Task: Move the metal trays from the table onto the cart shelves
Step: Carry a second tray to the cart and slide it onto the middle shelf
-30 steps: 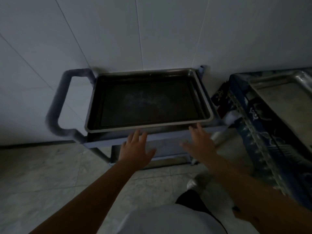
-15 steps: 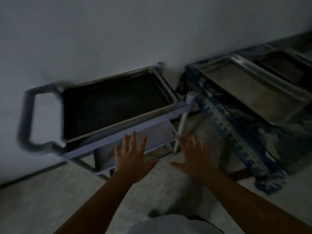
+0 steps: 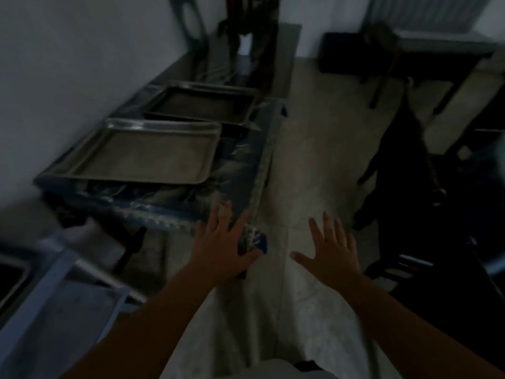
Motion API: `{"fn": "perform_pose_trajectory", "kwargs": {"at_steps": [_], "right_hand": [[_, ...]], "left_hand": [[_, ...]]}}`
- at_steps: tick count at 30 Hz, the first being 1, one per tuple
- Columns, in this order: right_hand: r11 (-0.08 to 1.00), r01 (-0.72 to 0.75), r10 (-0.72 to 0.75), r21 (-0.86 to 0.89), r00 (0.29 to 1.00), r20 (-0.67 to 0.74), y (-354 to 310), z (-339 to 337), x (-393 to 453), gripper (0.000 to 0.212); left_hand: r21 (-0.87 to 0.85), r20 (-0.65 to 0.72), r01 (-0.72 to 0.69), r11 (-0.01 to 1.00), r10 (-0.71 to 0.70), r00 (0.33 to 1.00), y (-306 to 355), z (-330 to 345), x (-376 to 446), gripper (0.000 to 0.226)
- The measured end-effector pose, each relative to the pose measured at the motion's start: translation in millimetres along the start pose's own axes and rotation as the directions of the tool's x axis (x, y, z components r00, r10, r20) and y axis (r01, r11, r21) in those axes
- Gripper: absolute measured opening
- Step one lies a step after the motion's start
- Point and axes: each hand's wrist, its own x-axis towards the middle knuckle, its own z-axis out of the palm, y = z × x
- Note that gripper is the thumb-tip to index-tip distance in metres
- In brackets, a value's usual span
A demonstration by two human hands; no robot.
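dull metal tray (image 3: 142, 157), glossy, perhaps plastic tablecloth (image 3: 240, 170)

The room is dim. A plain white wall (image 3: 68, 64) runs along the left, and a pale tiled floor (image 3: 314, 165) stretches ahead. Dark furniture (image 3: 437, 160) crowds the right side, blurred, with a low dark bench (image 3: 442, 47) by the far wall.

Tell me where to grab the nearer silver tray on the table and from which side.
Grip the nearer tray by its two short raised rims, one hand per end, coming from the table's open front side. It lies flat, wide and shallow, with the wall behind it and the second tray beyond its far end. Both hands are empty; the right is over the floor.
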Motion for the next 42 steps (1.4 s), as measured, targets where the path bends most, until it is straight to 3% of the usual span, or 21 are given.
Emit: {"fn": "perform_pose_trajectory", "kwargs": {"at_steps": [6,11,17,22,33,42], "right_hand": [[0.99,-0.137,0.137,0.019,0.991,-0.01,94.1,-32.7,46.0,0.117],[0.986,-0.163,0.163,0.022,0.986,0.018,138.0,-48.8,87.9,0.116],[0.988,-0.155,0.153,0.028,0.986,0.065,170.0,-49.2,169.5,0.115],[0.983,-0.18,0.178,0.039,0.983,0.051,195.5,-49.3,282.3,0.116],[0.969,-0.245,0.245,0.003,0.968,0.061,262.5,-72.0,492.3,0.107],[0.998,-0.056,0.055,0.005,0.983,0.176,327.7,-80.0,703.0,0.113]], "left_hand": [[0.008,0.023,-0.152,0.988,0.152,0.988,109.3,-0.8,104.3,0.109],[0.002,0.036,-0.196,0.981,0.196,0.98,150.1,5.1,171.2,0.109],[-0.006,0.057,-0.191,0.981,0.191,0.98,165.7,15.7,264.9,0.105],[-0.004,0.056,-0.196,0.981,0.196,0.979,163.3,17.8,388.5,0.108],[0.062,0.194,-0.194,0.979,0.179,0.965,180.9,-31.9,610.0,0.105],[0.041,0.158,-0.029,0.999,0.022,0.987,184.1,-9.1,786.7,0.107]]}}
